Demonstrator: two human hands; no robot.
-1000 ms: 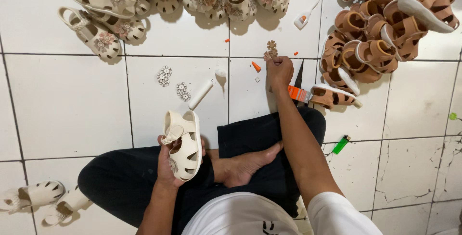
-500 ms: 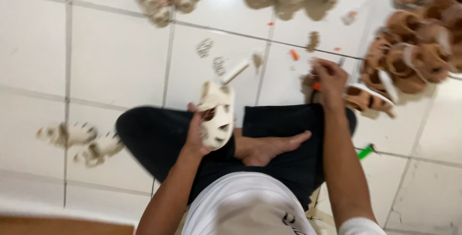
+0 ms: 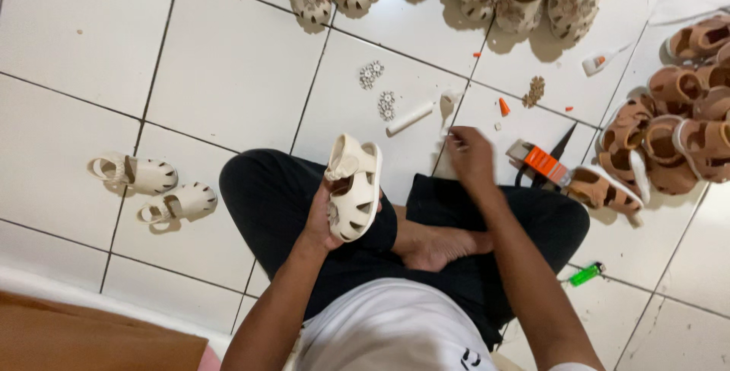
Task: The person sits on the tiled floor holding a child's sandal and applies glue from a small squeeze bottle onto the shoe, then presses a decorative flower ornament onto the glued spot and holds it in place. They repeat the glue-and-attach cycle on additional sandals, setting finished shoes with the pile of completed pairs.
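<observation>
White tiled floor (image 3: 228, 74), sandals heaped beyond the hands. Left hand (image 3: 323, 223) clamped on cream sandal (image 3: 353, 188) over lap; right hand (image 3: 470, 156) pinched, contents unclear, above glue tube (image 3: 411, 118). Apparently mid-decorating; flower trims (image 3: 371, 74) ahead.

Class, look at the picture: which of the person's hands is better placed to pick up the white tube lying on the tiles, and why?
Probably the right hand: it hovers close to the white tube, seemingly holding something tiny. The left hand is occupied gripping the cream sandal.
</observation>
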